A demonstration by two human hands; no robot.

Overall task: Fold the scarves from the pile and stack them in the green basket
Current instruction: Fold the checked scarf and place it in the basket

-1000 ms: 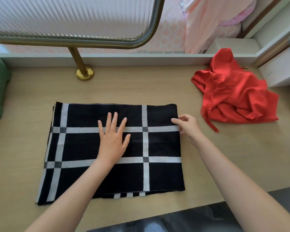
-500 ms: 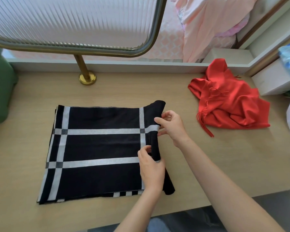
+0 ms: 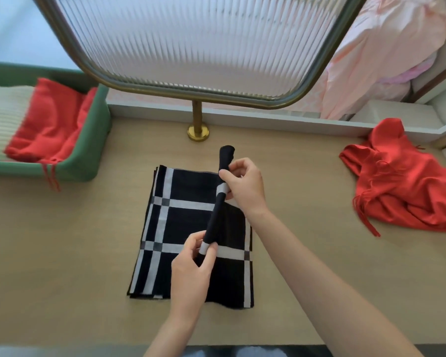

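At frame centre, the left hand [image 3: 191, 269] and right hand [image 3: 245, 186] both pinch the raised fold of the black checked scarf [image 3: 180, 225] on the table [image 3: 62, 253].

A single wide-angle view, worn on the person's head, looks from above the near edge of the worktop [image 3: 62, 253] forward and steeply down, so the two forearms [image 3: 307, 266] reach in from the lower edge towards the centre of the frame. It sits close: the black checked scarf [image 3: 191, 222] fills the middle, the green basket [image 3: 93, 140] lies at the far left, the red pile [image 3: 402, 191] at the far right, and the ribbed glass panel [image 3: 191, 47] bows across the top.
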